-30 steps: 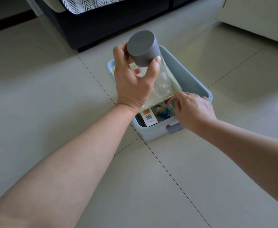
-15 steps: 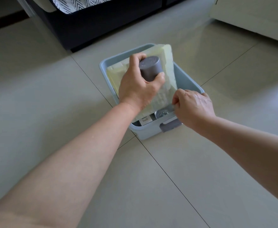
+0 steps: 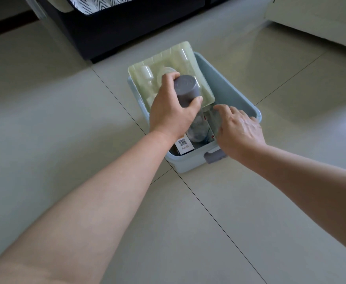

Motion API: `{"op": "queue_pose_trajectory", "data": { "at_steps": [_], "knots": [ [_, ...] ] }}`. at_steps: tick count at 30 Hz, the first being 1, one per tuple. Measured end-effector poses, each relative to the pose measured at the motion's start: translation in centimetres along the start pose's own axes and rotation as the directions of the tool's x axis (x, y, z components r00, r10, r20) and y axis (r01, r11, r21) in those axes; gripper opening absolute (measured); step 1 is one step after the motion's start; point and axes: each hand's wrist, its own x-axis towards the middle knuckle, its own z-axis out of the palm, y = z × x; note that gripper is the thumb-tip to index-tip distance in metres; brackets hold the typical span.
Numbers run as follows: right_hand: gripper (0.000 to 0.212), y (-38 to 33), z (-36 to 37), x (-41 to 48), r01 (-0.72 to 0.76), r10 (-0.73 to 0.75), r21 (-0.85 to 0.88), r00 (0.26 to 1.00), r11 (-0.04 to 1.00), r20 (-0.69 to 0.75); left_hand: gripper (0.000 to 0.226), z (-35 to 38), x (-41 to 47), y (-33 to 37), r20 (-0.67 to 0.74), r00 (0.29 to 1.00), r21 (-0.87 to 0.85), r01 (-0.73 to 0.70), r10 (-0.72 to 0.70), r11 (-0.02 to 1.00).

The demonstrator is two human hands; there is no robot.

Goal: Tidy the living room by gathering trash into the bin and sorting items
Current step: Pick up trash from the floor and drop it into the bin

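A light blue bin [image 3: 231, 89] stands on the tiled floor. My left hand [image 3: 171, 111] grips a clear bottle with a grey cap [image 3: 186, 90], held upright with its lower part down inside the bin. A pale green moulded plastic tray [image 3: 180, 60] leans in the bin's far left part. My right hand [image 3: 238, 130] rests with spread, relaxed fingers over the bin's near right corner, touching a clear wrapper [image 3: 214, 119] inside. A small white and orange box [image 3: 184, 145] with a QR code lies at the bin's near end.
A dark sofa base [image 3: 127, 25] with a black-and-white patterned cloth [image 3: 98, 3] stands just beyond the bin. A white cabinet [image 3: 319, 19] sits at the far right. The grey handle [image 3: 215, 156] faces me on the bin's near wall.
My left hand has lowered the bottle from above the bin down into it. My right hand let go of the plastic tray's edge and opened over the bin's near right corner.
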Motion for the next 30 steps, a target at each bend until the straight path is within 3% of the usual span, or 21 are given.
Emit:
{"op": "queue_pose_trajectory", "data": {
  "at_steps": [3,6,11,15,20,26,30],
  "knots": [
    [0.053,-0.2,0.0,-0.2,0.000,0.000,-0.006,1.000,1.000,0.019,0.060,0.3,0.3,-0.6,0.088,0.991,0.010,0.096,-0.097,0.995],
    [0.050,-0.4,0.0,-0.3,-0.002,0.002,-0.001,1.000,1.000,0.031,0.070,1.0,0.6,-1.4,0.228,0.949,0.134,0.192,-0.219,0.972],
    [0.041,-0.7,0.2,-0.2,0.006,-0.006,0.002,1.000,1.000,0.028,0.055,1.0,0.8,-1.9,0.257,0.942,0.366,0.112,-0.216,0.924],
    [0.032,-1.0,0.6,-0.3,0.032,-0.032,0.007,0.999,0.999,0.015,0.043,0.2,0.9,-2.0,0.144,0.975,0.508,0.072,-0.167,0.859],
    [0.036,-1.3,0.6,-0.2,0.065,-0.066,0.044,0.998,0.997,0.017,0.040,-0.9,1.0,-2.8,0.004,0.986,0.534,0.140,-0.168,0.834],
    [0.060,-1.5,0.2,1.4,0.116,-0.110,-0.012,0.966,0.993,0.234,0.036,-1.9,0.8,-4.4,-0.018,0.951,0.505,0.274,-0.307,0.819],
    [0.054,-1.3,-0.1,3.0,0.028,-0.033,0.020,0.962,0.999,0.271,0.038,-2.4,0.6,-4.8,-0.028,0.952,0.485,0.280,-0.305,0.829]
  ]
}}
